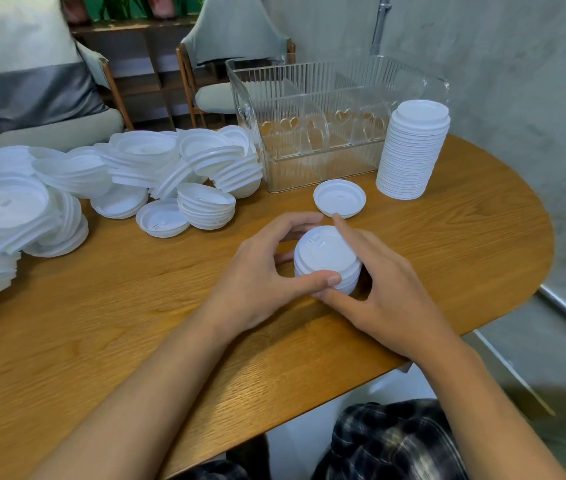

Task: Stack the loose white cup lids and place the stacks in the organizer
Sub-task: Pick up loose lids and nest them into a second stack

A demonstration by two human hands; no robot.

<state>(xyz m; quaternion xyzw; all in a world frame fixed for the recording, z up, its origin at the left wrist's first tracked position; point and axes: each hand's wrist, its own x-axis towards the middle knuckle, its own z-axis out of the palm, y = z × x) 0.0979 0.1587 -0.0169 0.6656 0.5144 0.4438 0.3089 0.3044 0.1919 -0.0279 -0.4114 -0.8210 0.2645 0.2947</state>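
From the short stack (323, 251): blocked at twelve by a single lid (339, 198), then the clear organizer (309, 81) — open only at the top; at one by a tall stack (413, 157); from nine to eleven by loose lids (143, 161). Free over bare table (465, 254) at three and eight.

One organizer (312, 169), one tall lid stack (413, 157), one short lid stack (326, 254), one single lid (339, 198), one uncounted heap of loose lids (143, 168), one left hand (257, 275), one right hand (389, 289).

Cut off at the left edge: heap of loose white plastic cup lids (67, 188). Hidden behind left hand (264, 275) and right hand (389, 282): sides of short white lid stack (326, 251), count unreadable. Masked by tall white lid stack (413, 150): right end of clear ribbed plastic organizer (309, 168).
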